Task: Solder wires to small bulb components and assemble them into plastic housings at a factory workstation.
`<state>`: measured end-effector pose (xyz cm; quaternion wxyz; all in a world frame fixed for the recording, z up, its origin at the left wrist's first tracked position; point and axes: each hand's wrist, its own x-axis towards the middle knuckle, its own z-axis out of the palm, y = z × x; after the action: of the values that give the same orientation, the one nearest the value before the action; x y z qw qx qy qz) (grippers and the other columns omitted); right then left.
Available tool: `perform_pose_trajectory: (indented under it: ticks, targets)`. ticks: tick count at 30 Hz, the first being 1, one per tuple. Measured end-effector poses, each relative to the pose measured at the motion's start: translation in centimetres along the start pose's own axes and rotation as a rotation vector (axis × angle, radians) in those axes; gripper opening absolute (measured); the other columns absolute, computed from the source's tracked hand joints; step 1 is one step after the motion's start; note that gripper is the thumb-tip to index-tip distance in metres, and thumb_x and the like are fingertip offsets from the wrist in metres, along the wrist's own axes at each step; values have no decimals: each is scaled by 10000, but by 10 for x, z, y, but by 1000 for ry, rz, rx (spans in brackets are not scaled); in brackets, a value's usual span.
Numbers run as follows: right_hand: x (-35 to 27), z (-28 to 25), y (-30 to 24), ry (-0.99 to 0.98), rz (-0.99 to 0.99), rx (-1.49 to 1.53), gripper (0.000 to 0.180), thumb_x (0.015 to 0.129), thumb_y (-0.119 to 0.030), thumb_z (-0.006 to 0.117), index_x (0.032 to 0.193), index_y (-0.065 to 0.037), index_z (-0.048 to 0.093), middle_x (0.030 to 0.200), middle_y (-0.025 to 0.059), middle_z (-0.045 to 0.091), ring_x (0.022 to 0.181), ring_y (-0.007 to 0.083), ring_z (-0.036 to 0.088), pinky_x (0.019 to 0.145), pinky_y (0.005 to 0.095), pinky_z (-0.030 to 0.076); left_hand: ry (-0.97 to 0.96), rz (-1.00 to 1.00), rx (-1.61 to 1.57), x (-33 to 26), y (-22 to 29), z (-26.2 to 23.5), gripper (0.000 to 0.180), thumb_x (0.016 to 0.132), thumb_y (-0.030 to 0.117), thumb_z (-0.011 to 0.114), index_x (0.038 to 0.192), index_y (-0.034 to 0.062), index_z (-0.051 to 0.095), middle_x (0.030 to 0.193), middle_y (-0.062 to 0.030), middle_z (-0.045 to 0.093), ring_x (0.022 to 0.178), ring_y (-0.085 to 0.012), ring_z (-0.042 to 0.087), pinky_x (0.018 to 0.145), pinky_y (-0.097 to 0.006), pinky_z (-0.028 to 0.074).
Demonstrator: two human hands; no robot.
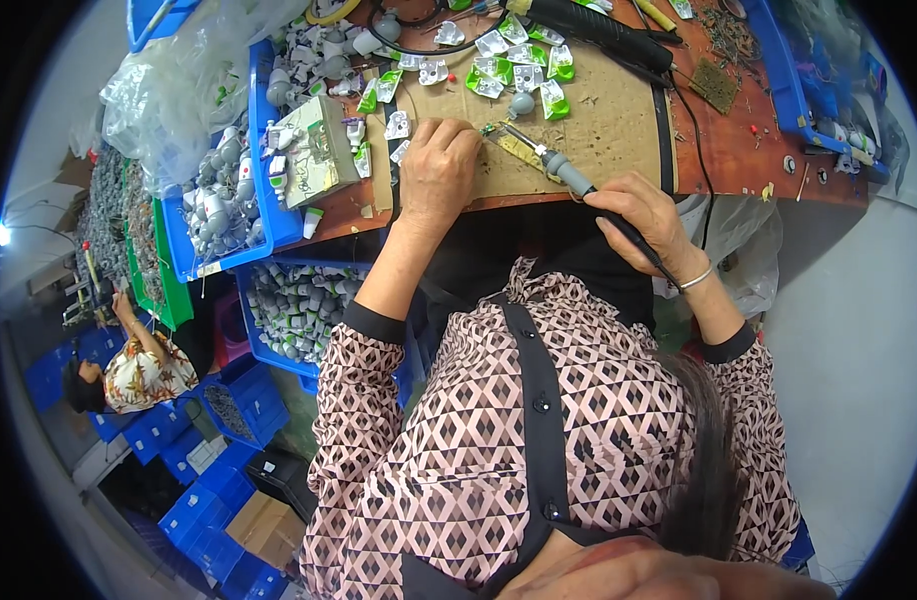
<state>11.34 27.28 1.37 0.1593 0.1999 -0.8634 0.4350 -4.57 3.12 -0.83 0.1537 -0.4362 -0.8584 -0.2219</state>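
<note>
Here the right hand (pixel 647 222) is closed around the grey handle of a soldering iron (pixel 564 172), whose long axis runs up and to the left, tip ending just right of the left hand (pixel 438 170). That hand lies palm down on the cardboard mat (pixel 619 125) on the desk (pixel 739 150), fingers curled over a small green circuit piece (pixel 493 129) at their tips; whether it pinches or only presses the piece cannot be told

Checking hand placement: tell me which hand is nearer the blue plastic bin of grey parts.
Left. The left hand rests on the cardboard mat just right of the blue plastic bin; the right hand sits farther right.
</note>
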Motion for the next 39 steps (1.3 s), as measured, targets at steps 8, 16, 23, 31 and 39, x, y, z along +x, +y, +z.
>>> perform_pose_trajectory:
  ticks: [8,16,23,31,39]
  targets:
    - [0,0,0,-30,-29,-39,435,743,84,687,1148,-51,603,940,133,592,818,307,607,697,376,498,-47,18,15,9,5,4,90,762,39,705,841,58,666,907,-39,626,881,-257,586,797,-361,497]
    - [-1,0,1,-47,-38,-82,447,738,91,703,1143,-71,612,931,112,580,800,288,608,666,366,499,-90,-8,-7,13,9,8,68,771,36,690,835,48,670,919,-60,603,898,-275,569,804,-379,489]
    - [2,-1,1,-61,-65,-122,442,733,91,712,1132,-82,633,933,92,561,789,267,594,644,354,491,-119,-62,4,14,8,10,54,795,61,672,814,20,643,933,-86,581,917,-291,566,763,-384,512]
    - [2,1,1,-60,-66,-115,446,731,93,719,1130,-92,644,933,84,557,785,258,589,644,345,488,-142,-88,0,16,8,8,58,807,63,666,824,10,650,946,-97,580,923,-302,565,778,-396,513]
    - [-1,2,2,-70,-46,-109,434,734,96,717,1122,-85,645,933,85,562,791,261,593,654,345,492,-155,-107,-41,20,9,3,53,793,56,685,823,20,659,943,-101,588,933,-304,570,793,-403,508]
